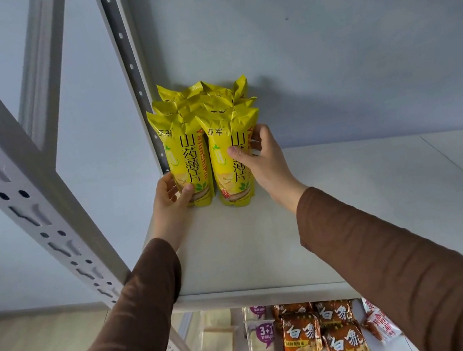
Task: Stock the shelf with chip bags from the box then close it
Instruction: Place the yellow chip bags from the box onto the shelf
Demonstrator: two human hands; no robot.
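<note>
Several tall yellow chip bags stand upright in rows at the back left corner of the white shelf (353, 216). My left hand (168, 199) grips the lower part of the front left chip bag (187, 155). My right hand (264, 160) wraps the right side of the front right chip bag (226, 164), thumb across its front. Both bags rest on the shelf board. More yellow bags (204, 94) stand behind them. The box is not in view.
A grey perforated upright (131, 69) stands just left of the bags, and another upright (8, 169) is nearer to me. The shelf board extends right of the bags. The lower shelf holds orange noodle packets (301, 335) and other snack packs (261, 345).
</note>
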